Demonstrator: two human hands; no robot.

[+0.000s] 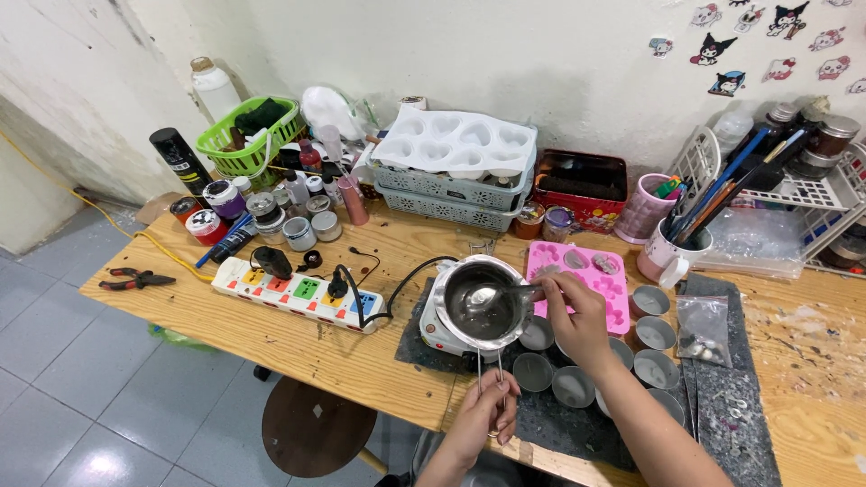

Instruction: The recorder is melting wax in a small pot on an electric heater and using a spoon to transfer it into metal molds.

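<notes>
A small metal pot (478, 307) with dark liquid sits on a white hot plate (433, 332) near the table's front edge. My right hand (577, 320) holds a metal spoon (501, 295) whose bowl is inside the pot. My left hand (487, 415) pinches the pot's thin wire handle (487, 362) at the table edge. Several small round tins (568, 383) with pale filling stand right of the pot. A pink silicone mould (595, 275) lies behind my right hand.
A multicoloured power strip (298, 293) lies left of the hot plate. Behind stand jars (271, 216), a green basket (248, 135), a white heart mould on grey baskets (456, 149), a red tin (577, 185), brush cups (672, 248). Pliers (131, 280) lie far left; a stool (311, 428) stands below.
</notes>
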